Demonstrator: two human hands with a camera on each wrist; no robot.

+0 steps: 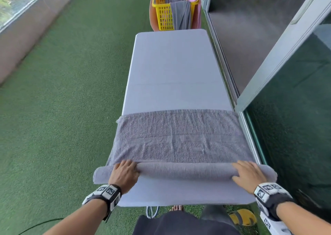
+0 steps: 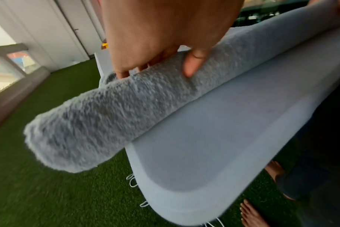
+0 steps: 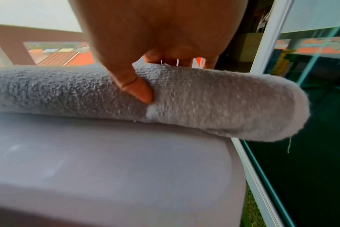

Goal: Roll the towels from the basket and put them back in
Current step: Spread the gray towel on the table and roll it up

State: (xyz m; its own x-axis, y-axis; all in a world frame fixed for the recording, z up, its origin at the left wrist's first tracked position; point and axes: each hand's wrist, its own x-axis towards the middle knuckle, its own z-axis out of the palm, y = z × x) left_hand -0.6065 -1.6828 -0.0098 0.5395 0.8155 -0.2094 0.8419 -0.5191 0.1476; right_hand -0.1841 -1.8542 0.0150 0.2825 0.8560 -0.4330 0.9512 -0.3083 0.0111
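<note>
The left hand (image 1: pixel 124 173) and the right hand (image 1: pixel 248 174) sit well apart, each cupped over one end region of the rolled part of a grey towel (image 1: pixel 179 138), fingers draped over the top and far side, thumbs on the near side. In the left wrist view the thumb (image 2: pixel 194 64) presses into the pile while the fingers curl over the roll's back; the right wrist view shows the same hold, thumb (image 3: pixel 140 90) dug into the terry. So both hands are closed around the roll, not flat on it.

The roll lies crosswise on the table (image 1: pixel 170 64), its long axis running left to right, both ends overhanging the table's side edges. The unrolled remainder of the towel stretches flat on the table beyond the roll, away from the person. That is the relation the next move likely turns on: the loose cloth lies straight ahead of both hands, so the roll should travel forward, square to its axis, with both hands advancing evenly. Neither hand is nearer; they look level.

Past the table's far end stands a yellow basket (image 1: pixel 163 10) with more towels (image 1: pixel 179 12) hanging over its rim. Green turf (image 1: pixel 71 91) lies to the table's left, glass doors (image 1: pixel 286 73) to its right.
</note>
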